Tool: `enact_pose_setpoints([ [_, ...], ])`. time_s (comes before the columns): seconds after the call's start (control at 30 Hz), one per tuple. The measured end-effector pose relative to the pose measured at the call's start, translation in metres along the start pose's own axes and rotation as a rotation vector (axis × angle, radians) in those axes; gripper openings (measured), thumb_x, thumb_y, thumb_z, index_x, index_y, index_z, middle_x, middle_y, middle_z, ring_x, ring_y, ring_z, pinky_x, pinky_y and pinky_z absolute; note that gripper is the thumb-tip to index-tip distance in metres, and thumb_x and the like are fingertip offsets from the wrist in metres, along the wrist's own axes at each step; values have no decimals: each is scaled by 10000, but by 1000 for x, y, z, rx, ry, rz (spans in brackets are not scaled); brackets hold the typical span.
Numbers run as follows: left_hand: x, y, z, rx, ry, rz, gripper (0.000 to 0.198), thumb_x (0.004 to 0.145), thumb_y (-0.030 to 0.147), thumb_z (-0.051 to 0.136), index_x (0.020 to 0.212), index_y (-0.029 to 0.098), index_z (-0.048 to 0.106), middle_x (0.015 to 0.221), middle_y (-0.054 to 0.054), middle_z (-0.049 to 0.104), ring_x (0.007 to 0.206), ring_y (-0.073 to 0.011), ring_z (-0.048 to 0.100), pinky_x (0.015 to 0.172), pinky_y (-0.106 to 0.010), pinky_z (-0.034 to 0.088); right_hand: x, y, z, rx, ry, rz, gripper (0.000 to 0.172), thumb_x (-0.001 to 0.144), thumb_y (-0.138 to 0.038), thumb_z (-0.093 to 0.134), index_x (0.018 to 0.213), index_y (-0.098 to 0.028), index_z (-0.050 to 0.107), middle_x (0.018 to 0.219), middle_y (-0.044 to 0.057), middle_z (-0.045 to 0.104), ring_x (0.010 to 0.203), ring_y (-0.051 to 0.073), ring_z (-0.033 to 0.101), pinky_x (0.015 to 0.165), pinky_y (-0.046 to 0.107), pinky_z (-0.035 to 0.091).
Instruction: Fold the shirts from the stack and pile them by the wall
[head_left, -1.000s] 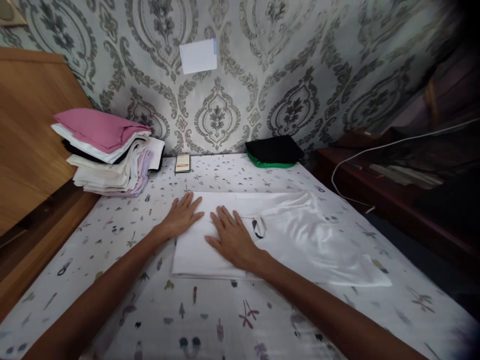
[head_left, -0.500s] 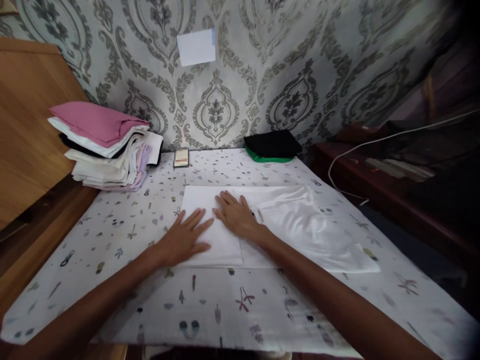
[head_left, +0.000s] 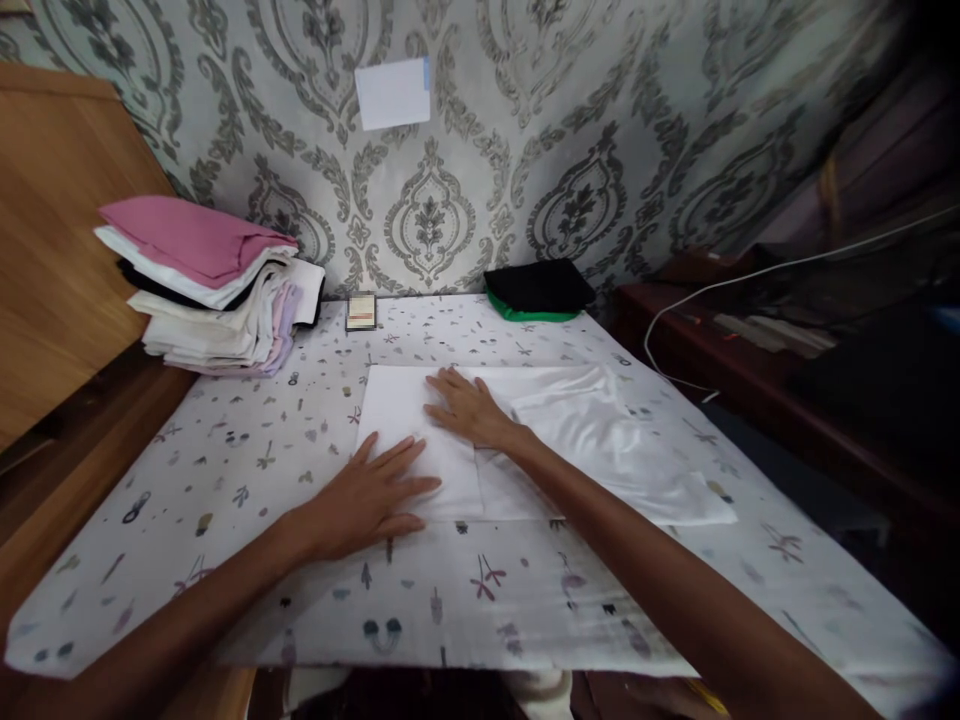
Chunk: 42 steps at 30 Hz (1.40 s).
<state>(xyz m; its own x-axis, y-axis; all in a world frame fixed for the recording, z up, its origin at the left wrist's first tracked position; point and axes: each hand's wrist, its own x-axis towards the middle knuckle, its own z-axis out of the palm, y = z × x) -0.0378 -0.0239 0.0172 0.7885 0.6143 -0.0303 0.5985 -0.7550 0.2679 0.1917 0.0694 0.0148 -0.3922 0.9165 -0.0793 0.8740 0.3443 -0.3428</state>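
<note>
From my end, the white garment (head_left: 585, 430) is lying flat on the printed sheet (head_left: 322, 610), right of the clothes stack (head_left: 206, 290) and closer to me than it. Long axis runs left to right: squared-off folded end towards the stack's side, rumpled end pointing away. I've got my left hand (head_left: 375, 498) and right hand (head_left: 469, 412) both open, splayed palm-down over the folded end, the left one nearer the stack.

no txt legible; sm. card (head_left: 361, 311) unreadable
</note>
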Motion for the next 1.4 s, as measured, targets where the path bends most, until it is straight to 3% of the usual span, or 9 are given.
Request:
enact_pose_setpoints([
  [0.2, 26, 24, 5, -50, -73, 193, 593, 1011, 575, 376, 1546, 321, 358, 1658, -60, 215, 1545, -257, 158, 1257, -537, 85, 3, -2, 7, -52, -19, 9, 600, 1036, -454, 314, 1579, -197, 303, 1674, 125, 184, 1554, 264, 106, 1217, 564, 121],
  [0.47, 11, 37, -4, -213, -115, 296, 502, 1028, 489, 398, 1517, 374, 395, 1604, 16, 383, 1519, -222, 265, 1270, -511, 129, 3, -6, 10, -85, 72, 25, 557, 1050, -395, 280, 1560, -181, 346, 1656, 127, 246, 1544, 264, 163, 1213, 564, 153],
  [0.57, 4, 21, -7, -355, 62, 103, 422, 1031, 396, 390, 1428, 319, 511, 1499, -26, 541, 1430, -218, 437, 1214, -463, 315, -5, -18, 11, -83, 156, 47, 537, 1044, -329, 274, 1530, -136, 394, 1634, 158, 293, 1538, 263, 190, 1221, 549, 150],
  [0.67, -1, -12, -6, -425, 423, -280, 369, 974, 377, 440, 1276, 223, 585, 1347, -119, 621, 1265, -265, 568, 1074, -479, 460, -17, -32, 19, -78, 216, 0, 559, 1042, -340, 277, 1518, -75, 400, 1631, 184, 282, 1540, 264, 179, 1235, 507, 143],
  [0.73, 0, -36, -7, -514, 553, -504, 367, 894, 418, 519, 1180, 199, 588, 1224, -121, 647, 1156, -272, 611, 979, -471, 511, -24, -39, 26, -60, 188, -18, 585, 1039, -367, 294, 1521, -49, 388, 1625, 193, 290, 1537, 269, 190, 1241, 490, 143],
  [0.87, 12, -63, -20, -894, 516, -772, 485, 746, 474, 662, 1132, 202, 552, 997, -59, 660, 885, -210, 667, 698, -325, 544, -30, -44, 33, -37, 142, -8, 598, 1034, -385, 315, 1529, -55, 375, 1625, 181, 298, 1534, 266, 202, 1249, 483, 124],
  [1.03, 29, -60, -38, -1051, 399, -938, 402, 632, 395, 757, 911, 185, 559, 627, 35, 563, 527, -118, 524, 402, -186, 278, -31, -42, 28, 53, 156, 3, 580, 1023, -349, 344, 1513, -43, 395, 1614, 189, 324, 1531, 274, 213, 1251, 475, 112],
  [1.2, 44, -49, -48, -1144, 363, -854, 373, 581, 294, 769, 884, 148, 607, 488, 73, 498, 374, -73, 380, 358, -187, 178, -31, -37, 21, 520, 330, 19, 552, 1014, -361, 346, 1461, -67, 479, 1581, 177, 396, 1509, 245, 282, 1243, 429, 174],
  [1.4, 116, 12, -72, -1288, 596, -634, 446, 686, 170, 735, 1121, 158, 634, 661, 29, 636, 513, -107, 575, 503, -206, 430, -29, -11, -6, 1665, 444, 211, 520, 1007, -547, 353, 1257, -175, 618, 1423, 118, 591, 1345, 224, 524, 1142, 385, 382],
])
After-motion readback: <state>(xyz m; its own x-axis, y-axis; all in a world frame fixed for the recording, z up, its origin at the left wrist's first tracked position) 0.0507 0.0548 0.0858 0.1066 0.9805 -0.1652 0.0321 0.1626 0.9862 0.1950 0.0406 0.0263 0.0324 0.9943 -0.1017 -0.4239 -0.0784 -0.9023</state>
